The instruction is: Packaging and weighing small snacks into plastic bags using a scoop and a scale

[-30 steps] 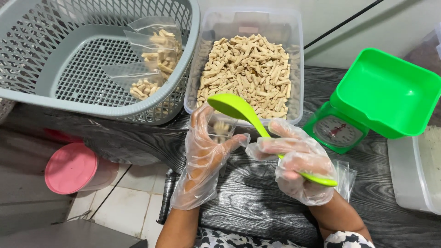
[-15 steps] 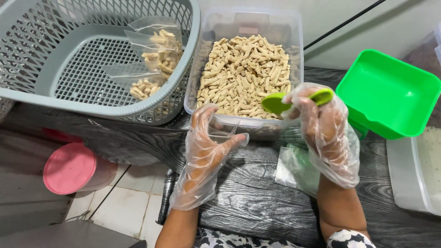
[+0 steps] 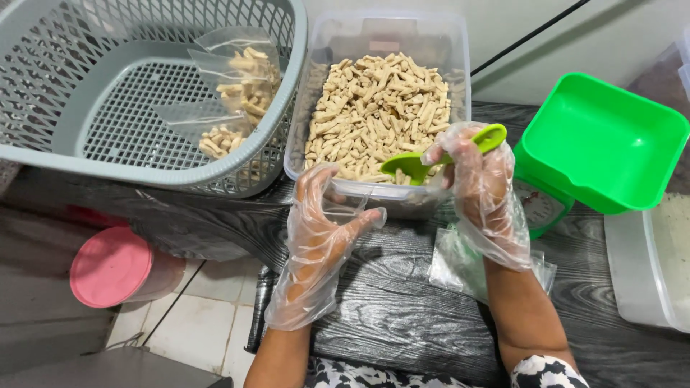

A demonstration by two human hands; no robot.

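**Scoop in the tub, bag held ready beside it**

We see our right hand (image 3: 483, 188), in a loose clear glove, wrapped around the handle of a green scoop (image 3: 424, 159), whose bowl is dipped among the pale snack sticks (image 3: 374, 108) at the near end of the clear tub (image 3: 460, 65). Gripping high on the handle lets the bowl tilt down into the pile. Our left hand (image 3: 320, 237), also gloved, pinches a small clear bag (image 3: 343, 201) between thumb and fingers, just beside the tub's near wall, its mouth up and close to the scoop, which would keep any carry short. Filled bags (image 3: 233, 90) lie in the grey basket (image 3: 144, 162) on the left. The green scale (image 3: 604, 144) stands on the table (image 3: 402, 316) to the right, within reach, and spare empty bags (image 3: 460, 269) lie under our right wrist.
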